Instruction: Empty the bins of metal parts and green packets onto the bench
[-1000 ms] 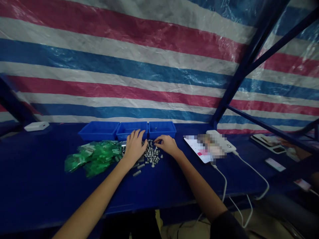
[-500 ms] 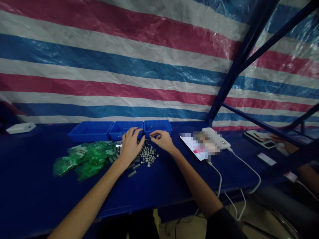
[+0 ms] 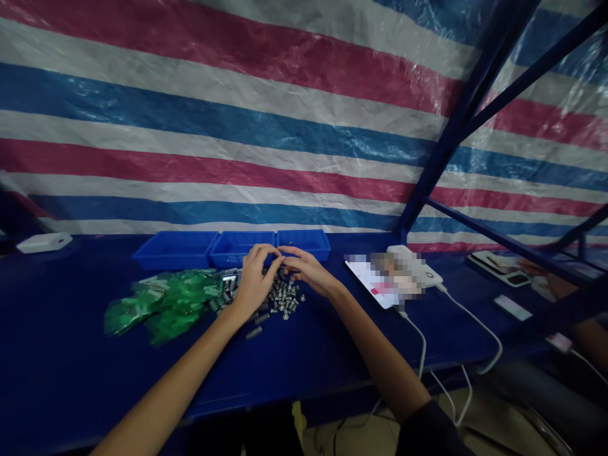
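Observation:
My left hand (image 3: 256, 278) and my right hand (image 3: 306, 271) meet at the fingertips above a pile of small metal screws (image 3: 286, 296). The left thumb and fingers are pinched together; whatever is between them is too small to make out. Against them press the right fingertips, also closed, their contents hidden. Beneath and beside my left hand lie metal spacers (image 3: 254, 332), some covered by the hand. Left of these is a heap of green plastic bags (image 3: 178, 310) with pale pieces among them. Behind the hands stand three blue bins: left (image 3: 175, 258), middle (image 3: 225, 258) and right (image 3: 320, 253).
On the right lie a tablet (image 3: 368, 282) with a lit screen and a white power bank (image 3: 430, 277), both with white cables. A white device (image 3: 45, 242) sits far left. Blue frame bars (image 3: 427, 180) rise at right, near another person's arm (image 3: 589, 339) and phones.
My right hand has moved left, and its fingertips now meet those of my left hand. My left thumb and fingers have closed together. The view has shifted slightly.

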### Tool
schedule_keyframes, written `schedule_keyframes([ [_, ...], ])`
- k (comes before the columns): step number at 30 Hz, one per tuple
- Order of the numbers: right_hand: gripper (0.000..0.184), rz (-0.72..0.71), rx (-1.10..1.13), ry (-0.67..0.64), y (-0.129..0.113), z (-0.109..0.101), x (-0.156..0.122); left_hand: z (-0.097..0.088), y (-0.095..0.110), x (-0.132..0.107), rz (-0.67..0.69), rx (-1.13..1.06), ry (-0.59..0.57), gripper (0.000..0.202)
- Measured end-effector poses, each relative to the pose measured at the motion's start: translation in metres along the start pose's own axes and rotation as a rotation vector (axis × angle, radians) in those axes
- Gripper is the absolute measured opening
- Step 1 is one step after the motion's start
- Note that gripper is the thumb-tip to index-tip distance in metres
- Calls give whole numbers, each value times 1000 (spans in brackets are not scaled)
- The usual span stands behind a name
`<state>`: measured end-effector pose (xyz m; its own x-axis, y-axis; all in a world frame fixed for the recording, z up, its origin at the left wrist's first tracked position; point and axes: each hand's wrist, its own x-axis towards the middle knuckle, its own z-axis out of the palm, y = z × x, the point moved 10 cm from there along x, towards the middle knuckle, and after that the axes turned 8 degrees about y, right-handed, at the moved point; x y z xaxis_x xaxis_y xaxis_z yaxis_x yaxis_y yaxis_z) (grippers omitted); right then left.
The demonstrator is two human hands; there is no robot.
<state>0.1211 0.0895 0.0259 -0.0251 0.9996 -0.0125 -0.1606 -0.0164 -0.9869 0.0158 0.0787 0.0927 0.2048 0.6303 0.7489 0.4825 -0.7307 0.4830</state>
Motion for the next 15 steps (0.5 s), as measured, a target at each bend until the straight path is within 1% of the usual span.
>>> schedule_keyframes([
  [3,37,-13,19,-9,0,1,1,-1,-2,0,-10,10,21,12],
  [6,29,-47,-34,74,-1,-8,5,3,-7,-1,-19,59,-5,12],
  [8,25,-78,-76,162,-3,-20,9,8,-9,-3,-18,106,-40,12],
  [12,26,-129,-153,399,-8,-56,11,12,-9,-6,-10,175,-78,14],
  [13,27,-146,-165,441,-11,-63,10,12,-9,-6,-6,185,-80,14],
  [15,32,-204,-164,452,-16,-68,11,12,-8,-7,2,199,-81,15],
])
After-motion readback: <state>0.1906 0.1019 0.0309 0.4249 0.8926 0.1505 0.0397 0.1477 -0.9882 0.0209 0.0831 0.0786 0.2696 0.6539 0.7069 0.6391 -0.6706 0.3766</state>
